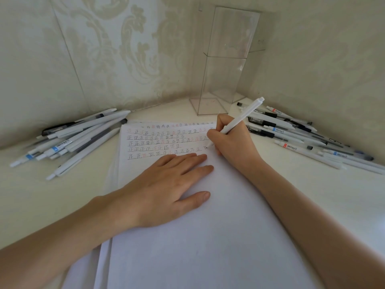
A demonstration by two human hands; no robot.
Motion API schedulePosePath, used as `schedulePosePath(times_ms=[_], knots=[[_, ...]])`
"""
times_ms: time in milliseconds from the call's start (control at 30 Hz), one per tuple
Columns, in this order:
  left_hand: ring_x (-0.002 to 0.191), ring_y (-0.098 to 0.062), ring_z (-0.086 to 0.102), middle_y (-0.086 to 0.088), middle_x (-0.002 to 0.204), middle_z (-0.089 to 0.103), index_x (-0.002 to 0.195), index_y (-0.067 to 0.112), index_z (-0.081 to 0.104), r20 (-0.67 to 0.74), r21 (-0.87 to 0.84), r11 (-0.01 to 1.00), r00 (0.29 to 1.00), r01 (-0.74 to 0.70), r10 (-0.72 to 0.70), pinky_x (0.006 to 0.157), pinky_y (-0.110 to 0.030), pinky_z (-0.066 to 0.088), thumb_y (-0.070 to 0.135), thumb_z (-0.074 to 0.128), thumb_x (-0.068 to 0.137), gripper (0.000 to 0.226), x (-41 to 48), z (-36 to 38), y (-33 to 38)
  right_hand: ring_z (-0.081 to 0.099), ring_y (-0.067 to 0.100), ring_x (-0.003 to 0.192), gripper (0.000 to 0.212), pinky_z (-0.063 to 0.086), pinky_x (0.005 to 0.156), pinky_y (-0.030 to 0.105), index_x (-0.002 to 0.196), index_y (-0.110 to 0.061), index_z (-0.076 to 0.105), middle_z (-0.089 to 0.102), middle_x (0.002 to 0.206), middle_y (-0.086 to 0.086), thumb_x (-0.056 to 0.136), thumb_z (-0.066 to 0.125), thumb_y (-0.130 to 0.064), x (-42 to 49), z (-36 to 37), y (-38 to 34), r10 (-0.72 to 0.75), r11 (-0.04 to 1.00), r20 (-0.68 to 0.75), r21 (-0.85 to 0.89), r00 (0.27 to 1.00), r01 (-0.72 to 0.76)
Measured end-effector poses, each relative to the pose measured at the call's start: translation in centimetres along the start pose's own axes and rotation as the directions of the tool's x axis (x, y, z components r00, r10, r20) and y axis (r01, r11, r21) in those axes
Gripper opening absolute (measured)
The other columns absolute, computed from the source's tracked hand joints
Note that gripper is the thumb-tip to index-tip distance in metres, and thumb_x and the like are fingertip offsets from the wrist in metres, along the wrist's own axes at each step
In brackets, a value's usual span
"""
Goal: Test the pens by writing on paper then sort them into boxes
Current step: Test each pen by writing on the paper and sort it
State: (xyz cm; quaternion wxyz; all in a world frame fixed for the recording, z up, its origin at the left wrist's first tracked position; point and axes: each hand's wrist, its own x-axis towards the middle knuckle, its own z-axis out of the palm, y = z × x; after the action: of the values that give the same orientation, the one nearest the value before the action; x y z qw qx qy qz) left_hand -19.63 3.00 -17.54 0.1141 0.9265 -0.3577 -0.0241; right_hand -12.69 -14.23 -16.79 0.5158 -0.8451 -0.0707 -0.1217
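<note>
A stack of white paper (208,236) lies in front of me, its top sheet covered near the far edge with rows of small written marks in black and red. My right hand (233,140) grips a white pen (241,119) with its tip on the paper at the end of a row. My left hand (166,184) rests flat on the sheet, fingers straight, just below the last row. One pile of pens (79,136) lies left of the paper. Another pile of pens (302,134) lies to the right.
A tall clear plastic box (220,65) stands in the corner behind the paper, nothing visible inside. Patterned walls close in at the back and both sides. The white tabletop (41,205) carries everything.
</note>
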Motion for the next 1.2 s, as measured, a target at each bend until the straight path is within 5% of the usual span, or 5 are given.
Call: schedulePosePath(times_ms=[667,833,933,1067,1200], knots=[[0.134,0.009,-0.009,0.020,0.153,0.000,0.145,0.039,0.011,-0.032,-0.036,0.999,0.999,-0.028,0.027,0.106,-0.011,-0.009,0.064,0.011,0.082,0.068,0.1,0.3,-0.3,0.036,0.004,0.043,0.028,0.031,0.045,0.013,0.067,-0.013,0.038,0.044,0.050,-0.001,0.085,0.060,-0.010,-0.2,-0.2,-0.1,-0.011,1.000,0.018,0.012,1.000,0.011],[0.122,0.009,0.024,0.019,0.136,0.035,0.136,0.031,0.033,-0.212,-0.158,0.987,0.977,-0.021,-0.013,0.097,0.002,0.007,0.067,0.027,0.084,0.063,-0.3,0.3,-0.5,0.058,0.007,0.064,0.010,0.043,0.061,0.017,0.086,-0.019,0.057,0.065,0.068,0.001,0.087,0.066,-0.016,-0.4,-0.5,0.0,-0.101,0.995,0.091,0.018,0.991,0.100],[0.108,0.013,0.038,0.027,0.112,0.046,0.122,0.045,0.025,-0.297,-0.384,0.921,0.937,0.060,-0.185,0.085,0.003,0.024,0.069,0.046,0.073,0.059,-0.3,0.1,-0.6,0.062,0.011,0.089,0.030,0.047,0.076,0.023,0.106,-0.021,0.062,0.068,0.092,-0.001,0.088,0.055,0.003,-0.6,-0.4,-0.2,-0.151,0.988,0.180,0.012,0.972,0.151],[0.107,0.010,0.046,0.024,0.110,0.054,0.124,0.054,0.022,-0.297,-0.464,0.886,0.946,-0.020,-0.134,0.087,0.001,0.026,0.062,0.059,0.069,0.066,-0.2,-0.3,-0.5,0.060,0.001,0.083,0.022,0.042,0.074,0.014,0.109,-0.013,0.065,0.068,0.092,0.001,0.093,0.053,-0.002,-0.9,-0.5,-1.1,-0.130,0.965,0.259,0.253,0.957,0.063],[0.108,0.004,0.049,0.018,0.113,0.057,0.123,0.038,0.047,-0.296,-0.392,0.914,0.955,-0.110,-0.011,0.091,-0.007,0.032,0.060,0.063,0.071,0.058,-0.2,0.0,-0.9,0.056,0.009,0.078,0.018,0.043,0.077,0.025,0.103,-0.021,0.067,0.065,0.085,0.013,0.087,0.065,-0.012,-1.0,0.1,-0.9,-0.138,0.970,0.277,0.232,0.951,0.073]])
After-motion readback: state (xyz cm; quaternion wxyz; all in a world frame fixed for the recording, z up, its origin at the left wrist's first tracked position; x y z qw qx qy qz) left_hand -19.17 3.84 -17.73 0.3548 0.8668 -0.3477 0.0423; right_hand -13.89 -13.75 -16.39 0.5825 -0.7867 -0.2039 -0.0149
